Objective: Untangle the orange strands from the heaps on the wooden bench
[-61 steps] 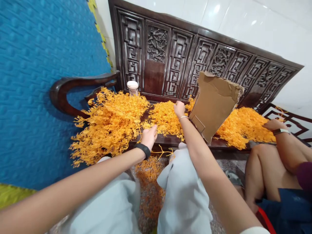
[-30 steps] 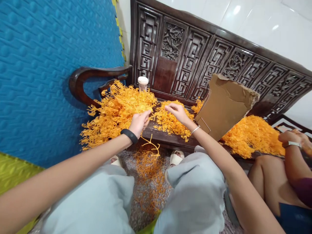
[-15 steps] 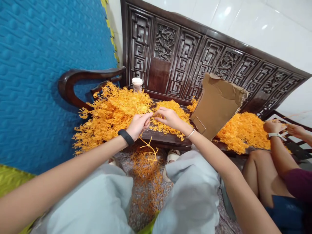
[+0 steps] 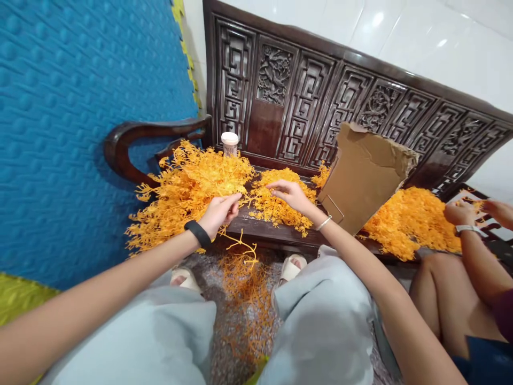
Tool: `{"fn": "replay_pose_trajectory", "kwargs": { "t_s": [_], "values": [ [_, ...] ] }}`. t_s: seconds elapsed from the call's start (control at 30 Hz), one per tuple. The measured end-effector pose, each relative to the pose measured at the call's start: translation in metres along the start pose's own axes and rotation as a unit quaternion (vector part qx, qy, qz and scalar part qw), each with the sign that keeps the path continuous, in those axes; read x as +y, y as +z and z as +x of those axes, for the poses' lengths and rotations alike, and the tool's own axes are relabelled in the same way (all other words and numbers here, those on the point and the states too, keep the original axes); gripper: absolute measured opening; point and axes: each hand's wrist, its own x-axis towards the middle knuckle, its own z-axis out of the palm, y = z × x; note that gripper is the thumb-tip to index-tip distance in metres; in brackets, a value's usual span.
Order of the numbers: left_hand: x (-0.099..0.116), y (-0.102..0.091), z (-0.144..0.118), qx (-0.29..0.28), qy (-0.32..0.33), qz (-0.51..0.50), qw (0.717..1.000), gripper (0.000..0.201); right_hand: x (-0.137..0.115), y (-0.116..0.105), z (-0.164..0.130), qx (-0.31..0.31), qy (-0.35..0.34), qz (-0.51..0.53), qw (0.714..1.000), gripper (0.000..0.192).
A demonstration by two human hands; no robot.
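Head view, nearest first: loose orange scraps (image 4: 244,278) litter the floor between the knees, likely dropped trimmings. Left hand (image 4: 218,213) pinches a thin orange sprig (image 4: 236,240), fingers together on its stem at the counter (image 4: 260,231) edge. Right hand (image 4: 292,195), fingers apart, rests on the middle sprig pile (image 4: 276,206). Farther back, a cardboard sheet (image 4: 360,179) separates piles; a co-worker's hands (image 4: 460,213) work at right.

A dark carved wooden bench (image 4: 304,101) stands against a glossy white tiled wall (image 4: 420,37) that catches the light. A blue foam mat (image 4: 72,107) leans upright on the left, and the floor (image 4: 224,326) is speckled stone.
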Motion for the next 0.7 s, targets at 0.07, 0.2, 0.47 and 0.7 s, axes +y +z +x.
{"fn": "replay_pose_trajectory", "kwargs": {
  "t_s": [0.07, 0.2, 0.47, 0.7],
  "values": [
    [-0.001, -0.001, 0.001, 0.003, -0.008, 0.002, 1.000, 0.040, 0.000, 0.002, 0.002, -0.008, 0.025, 0.021, 0.999, 0.023],
    [-0.002, 0.000, 0.000, 0.014, 0.001, -0.002, 1.000, 0.040, 0.000, 0.005, 0.005, -0.008, 0.034, 0.046, 0.998, 0.024],
    [-0.002, -0.003, -0.001, 0.016, 0.013, 0.001, 1.000, 0.040, -0.004, 0.013, 0.011, -0.011, 0.045, 0.092, 0.995, 0.015],
    [0.002, 0.000, 0.004, 0.020, 0.013, -0.039, 0.999, 0.039, -0.013, 0.017, 0.015, -0.027, 0.050, 0.157, 0.986, 0.018]
  ]
}}
